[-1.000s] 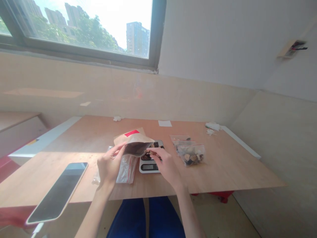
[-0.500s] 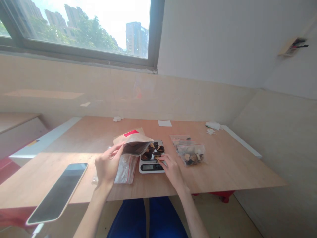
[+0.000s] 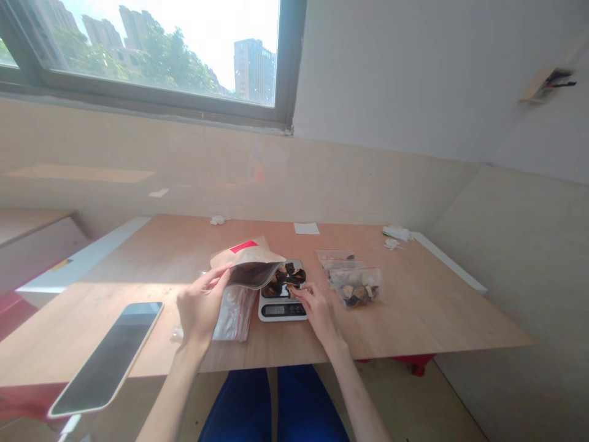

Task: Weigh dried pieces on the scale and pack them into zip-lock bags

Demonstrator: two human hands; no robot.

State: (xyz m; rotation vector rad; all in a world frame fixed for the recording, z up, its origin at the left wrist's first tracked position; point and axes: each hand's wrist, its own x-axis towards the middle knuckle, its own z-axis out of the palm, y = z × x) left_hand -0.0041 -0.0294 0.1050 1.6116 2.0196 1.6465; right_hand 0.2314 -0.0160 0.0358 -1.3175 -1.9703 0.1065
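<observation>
My left hand (image 3: 201,302) grips the near edge of a brown paper pouch (image 3: 263,253) with a red label. The pouch is tilted, its dark mouth gaping toward the right. Beside that mouth is a white kitchen scale (image 3: 281,316), its tray bearing dark dried mushroom pieces (image 3: 295,273). At the tray's front right corner, the fingertips of my right hand (image 3: 319,310) pinch a small dried mushroom piece (image 3: 291,290). The figure on the scale's display is too blurred to read. Under my left hand and the pouch lie clear zip bags (image 3: 235,313).
To the right of the scale lie clear zip bags (image 3: 359,287) with dried pieces inside. A phone (image 3: 108,359) on a cable appears at the left, above the table's front edge. Paper scraps (image 3: 306,228) are along the back of the wooden table (image 3: 427,301), below a wall and window.
My right fingertips have shifted slightly up and left over the tray. The mushroom pieces on its right side sit a little differently. My left hand and the pouch stay put.
</observation>
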